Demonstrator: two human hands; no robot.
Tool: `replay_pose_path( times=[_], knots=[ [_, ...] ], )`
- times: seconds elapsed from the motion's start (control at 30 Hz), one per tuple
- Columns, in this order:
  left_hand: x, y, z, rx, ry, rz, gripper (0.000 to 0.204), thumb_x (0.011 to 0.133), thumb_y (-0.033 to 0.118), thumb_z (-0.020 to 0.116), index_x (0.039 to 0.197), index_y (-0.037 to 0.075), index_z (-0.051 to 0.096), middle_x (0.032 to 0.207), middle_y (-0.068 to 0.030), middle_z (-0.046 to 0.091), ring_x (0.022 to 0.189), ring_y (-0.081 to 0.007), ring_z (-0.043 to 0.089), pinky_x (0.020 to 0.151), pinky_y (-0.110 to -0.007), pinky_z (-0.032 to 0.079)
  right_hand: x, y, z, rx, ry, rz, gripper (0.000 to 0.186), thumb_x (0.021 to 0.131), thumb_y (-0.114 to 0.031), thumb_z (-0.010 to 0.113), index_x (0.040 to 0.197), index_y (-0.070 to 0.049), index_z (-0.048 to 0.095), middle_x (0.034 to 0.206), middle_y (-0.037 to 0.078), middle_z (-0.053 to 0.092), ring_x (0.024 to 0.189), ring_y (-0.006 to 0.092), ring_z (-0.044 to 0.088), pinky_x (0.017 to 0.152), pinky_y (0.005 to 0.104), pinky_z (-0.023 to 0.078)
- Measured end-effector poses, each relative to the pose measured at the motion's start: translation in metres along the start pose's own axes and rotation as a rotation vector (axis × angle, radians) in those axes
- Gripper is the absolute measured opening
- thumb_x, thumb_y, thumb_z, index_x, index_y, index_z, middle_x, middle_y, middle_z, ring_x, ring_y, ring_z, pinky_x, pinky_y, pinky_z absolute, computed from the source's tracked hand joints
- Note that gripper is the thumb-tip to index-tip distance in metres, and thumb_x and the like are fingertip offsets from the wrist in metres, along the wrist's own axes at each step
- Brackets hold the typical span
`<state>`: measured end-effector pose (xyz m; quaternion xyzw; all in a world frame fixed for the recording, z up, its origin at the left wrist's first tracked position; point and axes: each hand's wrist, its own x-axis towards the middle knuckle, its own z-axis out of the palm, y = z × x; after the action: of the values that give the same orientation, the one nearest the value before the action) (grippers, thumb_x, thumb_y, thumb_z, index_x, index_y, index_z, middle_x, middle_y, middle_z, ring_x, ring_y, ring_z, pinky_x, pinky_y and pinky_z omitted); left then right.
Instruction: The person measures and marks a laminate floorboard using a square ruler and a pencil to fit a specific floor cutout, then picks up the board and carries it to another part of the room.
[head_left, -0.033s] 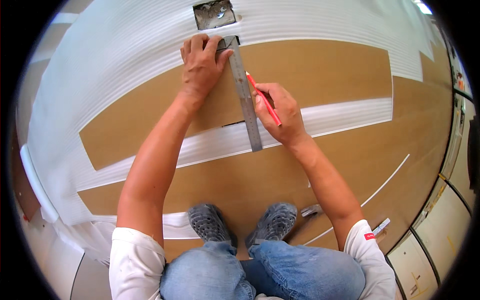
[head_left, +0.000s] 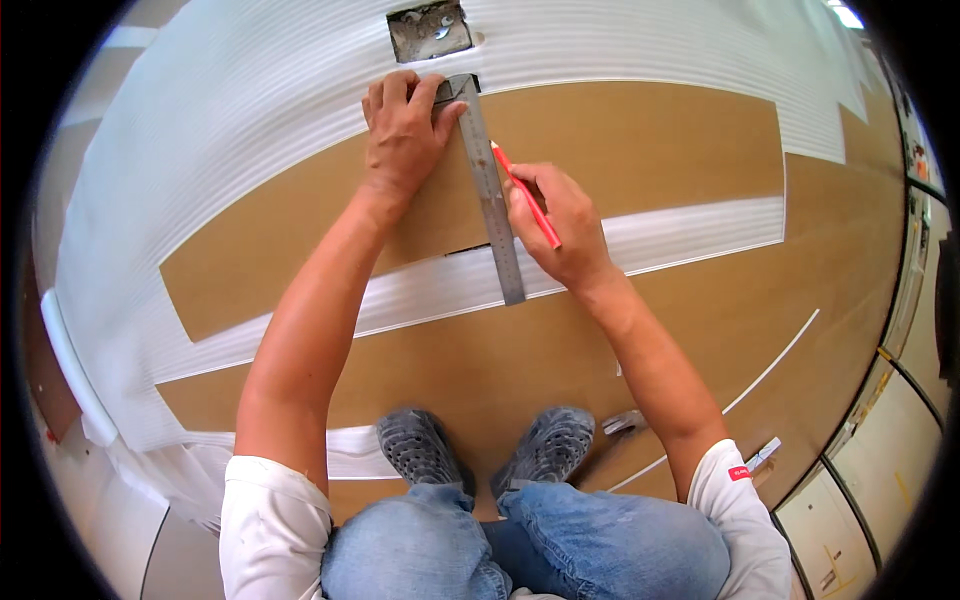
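A brown board (head_left: 640,145) lies across the white foam sheet in front of me. Over it runs the metal blade of a try square (head_left: 492,205), its stock at the board's far edge. My left hand (head_left: 405,135) is closed on that stock, thumb at the blade. In my right hand (head_left: 562,225) is a red pencil (head_left: 530,200), gripped between thumb and fingers. Its pale tip points up and left, close to the blade's right edge; whether it touches the board I cannot tell. A short dark slot (head_left: 465,249) shows at the board's near edge, left of the blade.
White foam sheet (head_left: 270,90) covers the far side, with a rectangular cutout (head_left: 430,32) beyond the square. My dark clogs (head_left: 545,450) stand on a larger brown surface (head_left: 480,350). A thin white strip (head_left: 770,362) lies to the right, near a small white piece (head_left: 763,452).
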<state>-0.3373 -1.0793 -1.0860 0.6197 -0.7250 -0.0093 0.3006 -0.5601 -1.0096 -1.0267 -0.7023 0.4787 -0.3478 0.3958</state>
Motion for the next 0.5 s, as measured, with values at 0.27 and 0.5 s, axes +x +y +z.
replay_pose_path(
  times=[0.27,0.5],
  knots=[
    [0.004,0.002,-0.001,-0.007,0.017,0.015,0.040,0.084,0.032,0.081,0.116,0.011,0.071,0.110,-0.0092,0.058,0.109,-0.0308,0.053,0.097,-0.044,0.041,0.044,-0.006,0.003,-0.052,0.015,-0.007,0.018,0.097,-0.015,0.060,0.108,-0.003,0.063,0.093,0.019,0.066,0.088,0.0383,0.064,0.079,0.0457,0.052],
    [0.003,0.006,-0.004,-0.013,0.041,0.002,0.027,0.088,0.023,0.076,0.112,0.011,0.071,0.111,-0.0100,0.058,0.109,-0.0325,0.053,0.097,-0.045,0.041,-0.016,-0.035,-0.020,-0.003,-0.024,0.197,0.019,0.097,-0.014,0.061,0.112,-0.002,0.063,0.095,0.018,0.068,0.086,0.0349,0.067,0.079,0.0419,0.053]
  ],
)
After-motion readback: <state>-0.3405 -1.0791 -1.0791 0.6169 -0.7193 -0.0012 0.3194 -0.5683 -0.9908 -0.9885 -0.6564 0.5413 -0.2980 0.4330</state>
